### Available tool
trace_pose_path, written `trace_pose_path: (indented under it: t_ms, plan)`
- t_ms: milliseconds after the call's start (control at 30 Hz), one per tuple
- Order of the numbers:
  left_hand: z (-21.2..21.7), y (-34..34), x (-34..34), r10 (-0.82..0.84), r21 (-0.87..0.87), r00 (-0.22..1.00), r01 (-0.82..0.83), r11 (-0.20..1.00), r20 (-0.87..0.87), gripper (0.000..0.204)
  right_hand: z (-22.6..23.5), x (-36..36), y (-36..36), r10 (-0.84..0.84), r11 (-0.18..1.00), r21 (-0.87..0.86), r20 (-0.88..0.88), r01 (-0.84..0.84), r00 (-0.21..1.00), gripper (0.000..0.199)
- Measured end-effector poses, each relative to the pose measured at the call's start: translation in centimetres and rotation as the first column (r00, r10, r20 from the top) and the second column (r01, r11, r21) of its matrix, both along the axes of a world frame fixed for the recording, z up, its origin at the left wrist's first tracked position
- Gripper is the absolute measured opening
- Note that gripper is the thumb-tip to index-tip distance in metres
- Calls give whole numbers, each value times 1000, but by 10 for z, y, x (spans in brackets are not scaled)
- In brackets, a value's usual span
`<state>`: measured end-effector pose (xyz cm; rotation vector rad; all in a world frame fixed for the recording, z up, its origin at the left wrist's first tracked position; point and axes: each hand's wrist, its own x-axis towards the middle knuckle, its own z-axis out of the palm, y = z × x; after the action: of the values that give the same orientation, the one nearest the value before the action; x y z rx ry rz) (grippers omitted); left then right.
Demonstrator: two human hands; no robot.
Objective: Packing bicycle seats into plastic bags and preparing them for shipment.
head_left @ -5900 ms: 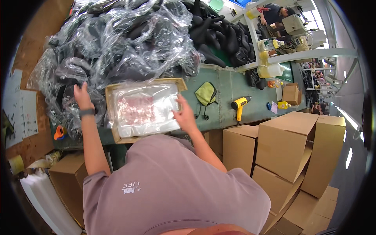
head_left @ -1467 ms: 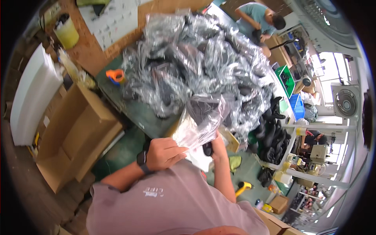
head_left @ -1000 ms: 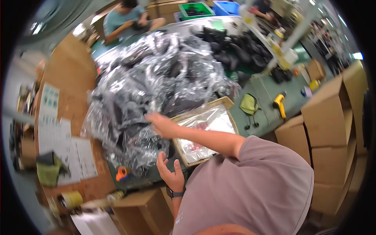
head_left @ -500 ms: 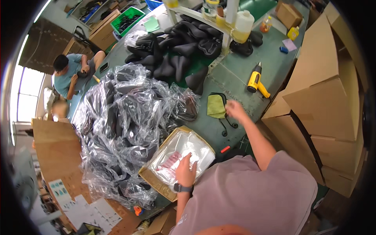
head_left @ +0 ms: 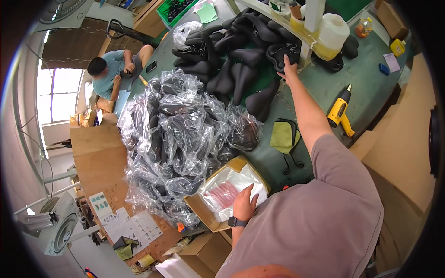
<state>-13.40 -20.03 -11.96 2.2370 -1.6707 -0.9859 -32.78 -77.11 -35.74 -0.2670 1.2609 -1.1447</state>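
One box, one heat gun, many saddles.
Your left hand (head_left: 244, 202) lay flat, open, on the bag (head_left: 230, 191) in the box (head_left: 204, 213); your right hand (head_left: 288, 69), arm outstretched, gripped a saddle (head_left: 281, 52).

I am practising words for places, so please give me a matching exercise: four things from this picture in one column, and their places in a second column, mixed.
Things:
1. left hand
2. right hand
3. yellow heat gun with black nozzle
4. yellow-green cloth

Places:
A. lying on the green table, right of the outstretched forearm
B. resting on the clear plastic bags in the open cardboard box
C. reaching the pile of bare black saddles
D. lying flat on the table, left of the forearm

Pairs: 1-B, 2-C, 3-A, 4-D
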Motion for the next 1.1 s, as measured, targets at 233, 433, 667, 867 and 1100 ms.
trace_pose_path:
  t_ms: [233, 433, 667, 867, 1100]
  plan:
    - [-28, -58, -5, 107, -58, 986, -115, 992, -130, 48, 9, -4, 88, 163, 949, -299, 194, -99, 967, 52]
    - [-40, -118, 0, 408, 42, 321, -741, 671, -855, 75, 140, 48, 325, 644, 741, -263, 15, -618, 765, 71]
    - [-9, 4, 73, 528, 238, 36, -865, 442, -848, 40, 237, -5, 404, 470, 90, -190, -857, -978, 210, 92]
    - [34, 82, 84, 500, 463, -144, -649, 604, -854, 50, 238, 17, 432, 329, -321, -22, -940, -947, -90, 120]
    - [115, 112, 22, -67, -582, 710, -514, 631, -701, 58, 251, 65, 527, 668, 258, -126, 739, -958, 83, 87]
